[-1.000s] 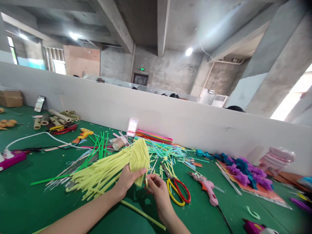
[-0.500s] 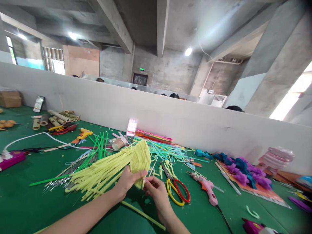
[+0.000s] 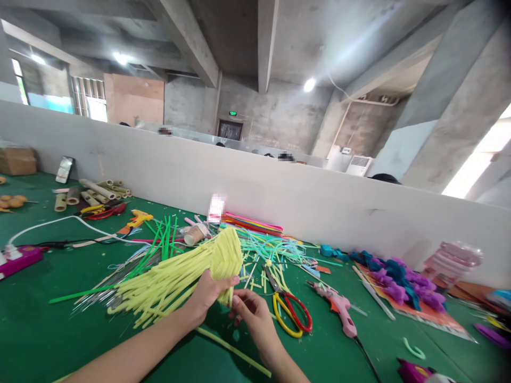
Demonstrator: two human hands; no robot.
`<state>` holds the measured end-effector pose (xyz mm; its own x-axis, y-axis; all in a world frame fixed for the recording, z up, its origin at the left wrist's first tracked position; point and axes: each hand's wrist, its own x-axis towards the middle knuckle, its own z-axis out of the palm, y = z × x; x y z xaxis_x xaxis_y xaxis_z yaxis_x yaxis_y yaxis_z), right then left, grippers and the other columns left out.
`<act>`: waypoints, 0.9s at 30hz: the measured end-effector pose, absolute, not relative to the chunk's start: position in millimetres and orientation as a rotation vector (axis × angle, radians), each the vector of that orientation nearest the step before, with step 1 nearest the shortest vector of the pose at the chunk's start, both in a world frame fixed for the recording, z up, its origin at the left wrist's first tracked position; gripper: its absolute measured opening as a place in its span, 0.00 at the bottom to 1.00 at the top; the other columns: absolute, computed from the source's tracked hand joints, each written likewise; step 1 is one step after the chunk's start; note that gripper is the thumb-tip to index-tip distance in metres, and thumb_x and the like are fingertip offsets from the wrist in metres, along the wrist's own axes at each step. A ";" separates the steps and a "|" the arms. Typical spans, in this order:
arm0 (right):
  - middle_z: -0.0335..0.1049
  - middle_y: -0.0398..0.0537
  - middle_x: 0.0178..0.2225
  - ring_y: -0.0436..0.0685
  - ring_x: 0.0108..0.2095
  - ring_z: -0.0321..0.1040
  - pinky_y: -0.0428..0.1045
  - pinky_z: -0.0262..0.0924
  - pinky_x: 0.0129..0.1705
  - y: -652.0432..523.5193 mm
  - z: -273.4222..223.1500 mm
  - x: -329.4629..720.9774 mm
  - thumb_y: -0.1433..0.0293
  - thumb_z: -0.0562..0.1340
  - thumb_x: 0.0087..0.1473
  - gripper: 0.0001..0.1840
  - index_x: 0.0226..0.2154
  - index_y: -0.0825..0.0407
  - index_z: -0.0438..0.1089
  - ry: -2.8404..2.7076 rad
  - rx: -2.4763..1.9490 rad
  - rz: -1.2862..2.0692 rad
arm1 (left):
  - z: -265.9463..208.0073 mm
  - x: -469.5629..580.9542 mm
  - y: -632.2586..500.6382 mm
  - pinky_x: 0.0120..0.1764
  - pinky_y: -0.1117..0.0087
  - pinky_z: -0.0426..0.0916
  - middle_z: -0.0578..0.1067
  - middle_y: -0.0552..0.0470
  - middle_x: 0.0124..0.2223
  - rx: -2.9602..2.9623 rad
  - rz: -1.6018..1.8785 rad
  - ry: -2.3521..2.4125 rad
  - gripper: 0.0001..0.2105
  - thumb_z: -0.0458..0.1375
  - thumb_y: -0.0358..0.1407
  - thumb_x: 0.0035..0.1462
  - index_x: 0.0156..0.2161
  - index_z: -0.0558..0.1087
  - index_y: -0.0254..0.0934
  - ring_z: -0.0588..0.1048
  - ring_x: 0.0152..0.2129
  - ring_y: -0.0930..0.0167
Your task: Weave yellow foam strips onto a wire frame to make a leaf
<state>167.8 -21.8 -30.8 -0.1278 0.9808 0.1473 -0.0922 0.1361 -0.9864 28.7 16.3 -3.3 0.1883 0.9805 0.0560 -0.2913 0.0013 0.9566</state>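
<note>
My left hand (image 3: pixel 206 298) is closed round the lower part of a woven piece of yellow pipe cleaners (image 3: pixel 227 255), its thumb lying across the front. Long loose yellow pipe cleaners (image 3: pixel 163 276) fan out from the piece to the left, over the table. At the lower right edge of the weave, my right hand (image 3: pixel 253 316) is closed in a pinch on a yellow pipe cleaner, whose end is mostly hidden by the fingers. A single yellow pipe cleaner (image 3: pixel 235 351) lies on the table below both hands. Scissors (image 3: pixel 291 311) with one red and one yellow handle lie right of my right hand.
A pink glue gun (image 3: pixel 339 308) lies farther right, a yellow one (image 3: pixel 139 218) at the back left. Coloured pipe cleaners (image 3: pixel 275 244) are heaped against the white partition (image 3: pixel 167 170). Purple and teal fuzzy pieces (image 3: pixel 403 282) sit at the right, bamboo tubes (image 3: pixel 98 191) at the left.
The woven piece has shifted slightly left and turned a little. My right hand has moved slightly left with it, still at its lower edge.
</note>
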 end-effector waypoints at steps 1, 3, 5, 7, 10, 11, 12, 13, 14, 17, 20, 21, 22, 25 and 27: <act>0.70 0.45 0.28 0.50 0.25 0.67 0.44 0.59 0.25 -22.7 -30.4 168.3 0.56 0.66 0.49 0.19 0.36 0.54 0.73 -1.314 -0.961 1.260 | -2.5 28.1 16.7 0.23 0.69 0.71 0.79 0.45 0.36 1.100 1.219 0.843 0.21 0.67 0.39 0.42 0.42 0.75 0.31 0.76 0.25 0.66; 0.72 0.46 0.30 0.50 0.27 0.67 0.44 0.59 0.26 -24.0 -29.9 169.0 0.58 0.69 0.46 0.19 0.37 0.54 0.73 -1.325 -0.935 1.294 | -1.2 26.9 18.2 0.29 0.69 0.72 0.79 0.46 0.38 1.097 1.256 0.843 0.19 0.67 0.38 0.42 0.41 0.75 0.32 0.77 0.29 0.65; 0.72 0.45 0.28 0.49 0.27 0.66 0.43 0.59 0.26 -24.5 -30.0 168.6 0.60 0.71 0.42 0.19 0.36 0.54 0.74 -1.324 -0.946 1.296 | -1.0 26.2 20.6 0.35 0.69 0.73 0.79 0.46 0.40 1.087 1.284 0.852 0.16 0.67 0.37 0.42 0.39 0.76 0.33 0.77 0.34 0.64; 0.71 0.43 0.25 0.49 0.25 0.65 0.43 0.58 0.26 -24.0 -30.6 167.3 0.60 0.72 0.41 0.18 0.32 0.54 0.74 -1.309 -0.992 1.271 | -2.3 26.1 22.8 0.38 0.68 0.72 0.79 0.45 0.40 1.086 1.284 0.872 0.16 0.67 0.37 0.43 0.38 0.76 0.33 0.77 0.37 0.63; 0.70 0.43 0.21 0.48 0.22 0.65 0.44 0.57 0.24 -22.6 -32.1 164.9 0.57 0.71 0.41 0.18 0.28 0.55 0.74 -1.286 -1.061 1.219 | -5.4 27.6 23.5 0.38 0.66 0.72 0.80 0.43 0.40 1.128 1.291 0.914 0.17 0.67 0.38 0.43 0.40 0.76 0.33 0.78 0.37 0.62; 0.70 0.44 0.21 0.48 0.22 0.65 0.44 0.57 0.24 -22.3 -32.7 164.3 0.56 0.71 0.41 0.19 0.27 0.56 0.74 -1.282 -1.072 1.206 | -6.2 28.3 22.8 0.39 0.66 0.72 0.80 0.43 0.41 1.152 1.303 0.917 0.18 0.67 0.38 0.43 0.40 0.76 0.33 0.78 0.37 0.62; 0.71 0.44 0.20 0.49 0.21 0.65 0.44 0.57 0.24 -22.0 -33.3 163.8 0.56 0.71 0.41 0.19 0.26 0.56 0.73 -1.279 -1.079 1.196 | -6.5 29.0 21.8 0.40 0.65 0.71 0.79 0.44 0.41 1.174 1.312 0.918 0.18 0.67 0.38 0.43 0.41 0.76 0.33 0.78 0.37 0.62; 0.71 0.44 0.20 0.49 0.21 0.65 0.44 0.57 0.24 -21.9 -33.9 163.3 0.55 0.70 0.41 0.20 0.26 0.56 0.73 -1.277 -1.081 1.190 | -6.5 29.7 20.6 0.42 0.65 0.71 0.79 0.44 0.42 1.190 1.319 0.913 0.17 0.66 0.38 0.44 0.40 0.76 0.33 0.77 0.38 0.62; 0.71 0.45 0.20 0.49 0.21 0.65 0.44 0.57 0.24 -21.9 -34.4 162.8 0.55 0.70 0.41 0.20 0.26 0.56 0.73 -1.276 -1.081 1.186 | -6.1 30.3 19.4 0.43 0.65 0.71 0.79 0.44 0.43 1.198 1.322 0.907 0.17 0.66 0.38 0.44 0.40 0.76 0.33 0.77 0.39 0.62; 0.72 0.46 0.20 0.49 0.21 0.65 0.44 0.57 0.23 -22.5 -35.6 161.8 0.54 0.69 0.42 0.20 0.26 0.56 0.73 -1.277 -1.075 1.177 | -4.3 31.3 16.9 0.44 0.65 0.70 0.79 0.44 0.44 1.190 1.330 0.895 0.17 0.66 0.38 0.44 0.40 0.76 0.34 0.77 0.40 0.61; 0.72 0.45 0.20 0.49 0.20 0.65 0.44 0.56 0.23 -22.9 -36.1 161.0 0.54 0.69 0.43 0.20 0.26 0.56 0.73 -1.269 -1.076 1.171 | -3.5 31.8 16.7 0.44 0.66 0.70 0.79 0.44 0.43 1.179 1.346 0.886 0.15 0.66 0.38 0.44 0.39 0.76 0.34 0.77 0.40 0.62; 0.72 0.45 0.20 0.49 0.20 0.65 0.44 0.56 0.23 -23.0 -36.1 160.8 0.54 0.69 0.43 0.20 0.25 0.55 0.72 -1.266 -1.076 1.170 | -3.7 32.0 16.9 0.43 0.66 0.70 0.79 0.44 0.43 1.176 1.349 0.884 0.15 0.66 0.38 0.44 0.39 0.76 0.34 0.77 0.40 0.62; 0.71 0.44 0.20 0.49 0.20 0.64 0.44 0.56 0.23 -23.1 -36.2 160.6 0.54 0.69 0.43 0.21 0.25 0.55 0.72 -1.264 -1.076 1.170 | -4.1 32.1 17.0 0.43 0.66 0.70 0.79 0.45 0.42 1.176 1.351 0.881 0.16 0.66 0.38 0.44 0.39 0.76 0.34 0.77 0.39 0.62; 0.70 0.44 0.20 0.49 0.20 0.64 0.44 0.55 0.23 -23.9 -36.4 160.1 0.54 0.68 0.44 0.20 0.25 0.56 0.72 -1.262 -1.067 1.170 | -5.3 32.9 16.9 0.41 0.67 0.71 0.80 0.45 0.39 1.192 1.355 0.886 0.15 0.65 0.40 0.46 0.38 0.76 0.33 0.78 0.37 0.63; 0.70 0.44 0.20 0.48 0.21 0.63 0.44 0.55 0.23 -24.7 -36.6 160.0 0.55 0.68 0.45 0.20 0.25 0.56 0.71 -1.259 -1.062 1.173 | -5.1 33.4 16.0 0.38 0.67 0.71 0.80 0.44 0.36 1.183 1.341 0.900 0.16 0.63 0.43 0.49 0.38 0.75 0.32 0.78 0.34 0.63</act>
<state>160.0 -24.7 -36.6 -0.0396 0.9917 0.1227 -0.0525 0.1205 -0.9913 33.4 16.0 -5.1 0.0775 0.9852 0.1527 -0.2321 -0.1312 0.9638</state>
